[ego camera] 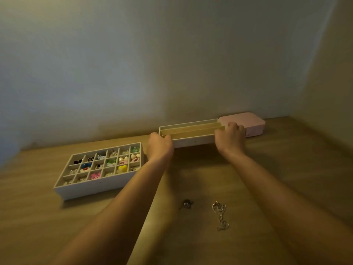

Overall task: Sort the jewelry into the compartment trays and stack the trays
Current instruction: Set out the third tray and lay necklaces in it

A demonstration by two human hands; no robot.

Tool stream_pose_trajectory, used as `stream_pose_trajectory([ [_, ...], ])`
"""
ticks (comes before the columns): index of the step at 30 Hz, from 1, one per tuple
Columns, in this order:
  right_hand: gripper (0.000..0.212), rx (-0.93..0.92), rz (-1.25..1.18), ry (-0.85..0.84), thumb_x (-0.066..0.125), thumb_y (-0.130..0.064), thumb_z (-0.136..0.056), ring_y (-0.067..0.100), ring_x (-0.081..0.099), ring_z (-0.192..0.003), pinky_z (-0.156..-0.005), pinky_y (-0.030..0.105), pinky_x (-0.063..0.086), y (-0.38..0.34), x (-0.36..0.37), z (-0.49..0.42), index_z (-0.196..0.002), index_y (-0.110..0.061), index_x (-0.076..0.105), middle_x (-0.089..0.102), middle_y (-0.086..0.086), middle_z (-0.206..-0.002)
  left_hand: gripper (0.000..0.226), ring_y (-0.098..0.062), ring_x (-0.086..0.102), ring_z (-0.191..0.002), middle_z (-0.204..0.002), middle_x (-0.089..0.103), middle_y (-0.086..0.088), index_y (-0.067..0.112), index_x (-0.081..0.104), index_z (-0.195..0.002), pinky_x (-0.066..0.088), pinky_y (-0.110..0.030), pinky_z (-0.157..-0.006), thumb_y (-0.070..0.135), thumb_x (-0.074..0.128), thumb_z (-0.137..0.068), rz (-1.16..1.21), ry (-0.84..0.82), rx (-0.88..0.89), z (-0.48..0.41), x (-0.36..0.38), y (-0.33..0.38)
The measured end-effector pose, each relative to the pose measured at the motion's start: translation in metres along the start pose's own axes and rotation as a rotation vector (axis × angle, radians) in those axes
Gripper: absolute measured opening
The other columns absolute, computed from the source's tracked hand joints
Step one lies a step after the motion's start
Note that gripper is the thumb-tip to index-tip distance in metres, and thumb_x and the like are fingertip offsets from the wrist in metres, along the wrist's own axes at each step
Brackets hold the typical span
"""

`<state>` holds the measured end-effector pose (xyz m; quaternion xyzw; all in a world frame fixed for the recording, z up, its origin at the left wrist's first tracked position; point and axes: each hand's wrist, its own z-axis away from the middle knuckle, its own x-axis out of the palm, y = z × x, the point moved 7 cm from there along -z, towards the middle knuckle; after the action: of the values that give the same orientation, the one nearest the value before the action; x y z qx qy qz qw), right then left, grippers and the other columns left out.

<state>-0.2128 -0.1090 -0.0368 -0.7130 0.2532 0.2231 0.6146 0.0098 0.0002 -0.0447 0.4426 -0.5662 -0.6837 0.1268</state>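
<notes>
A white tray with long beige compartments (pixel 193 140) lies at the back of the wooden table, close to the wall. My left hand (pixel 160 146) grips its left end and my right hand (pixel 230 137) grips its right end. The long compartments look bare. To the left stands a second white tray (pixel 91 187) with a grid of small compartments holding colourful earrings and rings. Two loose pieces lie near the front: a small dark ring or pendant (pixel 187 204) and a silver chain (pixel 220 215).
A pink closed jewelry box (pixel 252 124) sits behind the long tray, at the right against the wall. A side wall closes off the table on the right. The wooden tabletop (pixel 191 178) stretches between the trays and the loose pieces.
</notes>
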Motion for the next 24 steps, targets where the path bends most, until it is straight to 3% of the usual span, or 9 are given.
stream_pose_trajectory([
  [3, 0.049, 0.019, -0.044, 0.013, 0.036, -0.029, -0.102, 0.037, 0.048, -0.117, -0.096, 0.041, 0.039, -0.001, -0.026, 0.031, -0.139, 0.0, 0.053, 0.046, 0.023, -0.14, 0.024, -0.019, 0.056, -0.085, -0.103, 0.062, -0.008, 0.009, 0.061, -0.114, 0.042, -0.034, -0.071, 0.028, 0.051, -0.101, 0.069, 0.023, 0.032, 0.037, -0.034, 0.004],
  [6, 0.051, -0.045, -0.106, 0.002, 0.025, -0.028, -0.102, 0.03, 0.048, -0.098, -0.077, 0.031, 0.026, -0.002, -0.044, 0.07, -0.127, -0.002, 0.061, 0.059, 0.023, -0.127, 0.021, -0.023, 0.059, -0.079, -0.093, 0.067, -0.01, 0.013, 0.067, -0.097, 0.043, -0.03, -0.061, 0.03, 0.056, -0.097, 0.114, 0.017, 0.013, 0.075, -0.069, 0.0],
  [10, 0.033, -0.022, -0.223, -0.01, 0.04, -0.032, -0.106, 0.029, 0.049, -0.092, -0.077, 0.034, 0.031, 0.006, -0.073, 0.139, -0.102, -0.007, 0.063, 0.057, 0.012, -0.102, 0.018, -0.016, 0.058, -0.078, -0.097, 0.067, -0.008, 0.011, 0.068, -0.106, 0.039, -0.027, -0.055, 0.021, 0.062, -0.092, 0.149, 0.009, -0.032, 0.128, -0.119, -0.028],
  [14, 0.025, -0.001, -0.146, -0.096, 0.058, -0.032, -0.097, 0.025, 0.053, -0.085, -0.073, 0.031, 0.034, 0.03, -0.074, 0.196, -0.086, -0.011, 0.066, 0.061, 0.006, -0.088, 0.022, -0.019, 0.062, -0.09, -0.1, 0.069, -0.004, 0.013, 0.067, -0.106, 0.048, -0.032, -0.072, 0.019, 0.066, -0.085, 0.094, 0.004, -0.013, 0.179, -0.163, -0.063],
  [17, 0.032, -0.035, -0.125, -0.168, 0.061, -0.03, -0.094, 0.022, 0.056, -0.071, -0.06, 0.035, 0.039, 0.039, -0.065, 0.237, -0.069, -0.012, 0.065, 0.062, 0.004, -0.071, 0.03, -0.023, 0.065, -0.092, -0.098, 0.072, -0.005, 0.015, 0.071, -0.108, 0.05, -0.034, -0.075, 0.022, 0.063, -0.08, -0.016, -0.036, -0.015, 0.213, -0.186, -0.09],
  [21, 0.037, -0.093, -0.049, -0.226, 0.06, -0.027, -0.095, 0.019, 0.047, -0.057, -0.054, 0.03, 0.036, 0.037, -0.046, 0.275, -0.062, -0.01, 0.059, 0.053, 0.005, -0.059, 0.024, -0.021, 0.063, -0.081, -0.087, 0.071, -0.004, 0.019, 0.073, -0.095, 0.047, -0.033, -0.068, 0.004, 0.056, -0.086, -0.149, -0.068, 0.005, 0.239, -0.2, -0.119],
  [24, 0.034, -0.126, 0.05, -0.234, 0.06, -0.027, -0.09, 0.025, 0.051, -0.057, -0.055, 0.032, 0.038, 0.038, -0.033, 0.29, -0.059, -0.011, 0.056, 0.056, 0.007, -0.059, 0.015, -0.02, 0.061, -0.081, -0.087, 0.067, -0.002, 0.021, 0.066, -0.089, 0.053, -0.037, -0.073, 0.01, 0.056, -0.09, -0.243, -0.048, -0.013, 0.244, -0.208, -0.143],
])
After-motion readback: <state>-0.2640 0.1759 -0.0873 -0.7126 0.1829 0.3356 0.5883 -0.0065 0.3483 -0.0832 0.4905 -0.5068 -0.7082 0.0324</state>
